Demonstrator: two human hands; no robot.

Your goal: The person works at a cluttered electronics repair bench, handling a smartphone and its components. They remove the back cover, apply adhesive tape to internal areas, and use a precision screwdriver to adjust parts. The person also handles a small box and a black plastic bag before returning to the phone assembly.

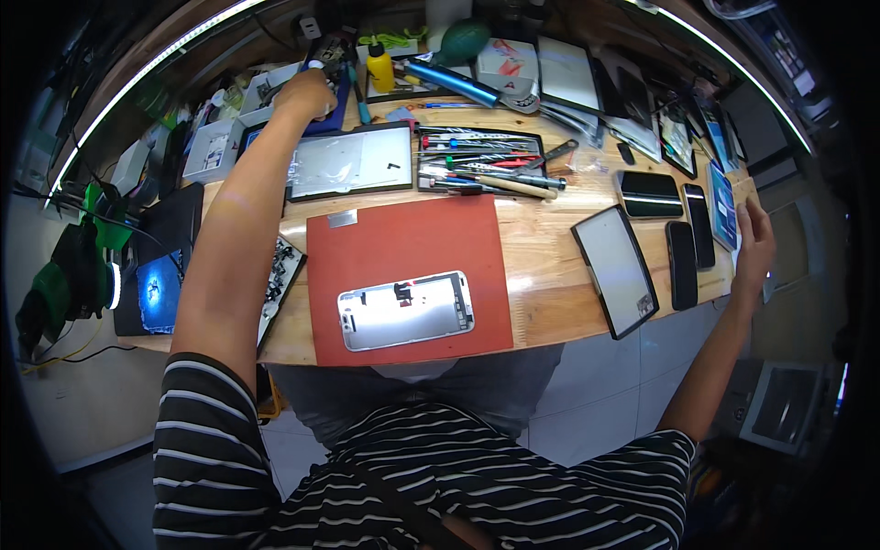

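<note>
My left hand (304, 92) reaches to the back left among small white objects and containers, its fingers curled; what they hold is too hidden to make out. My right hand (754, 240) is at the desk's right edge beside a blue flat item (722, 206), its fingers loosely extended with nothing visible in them. An opened silver phone housing (403, 316) with dark parts at its centre and right end lies face up on a red mat (412, 238) in front of me.
A screwdriver tray (481, 160) and white-topped tray (353, 160) stand behind the mat. Dark phones (682, 264) and a framed white panel (610, 269) lie at right. A green-bodied device (82, 247) with a lit ring stands left. Bottles (380, 64) and tools line the back.
</note>
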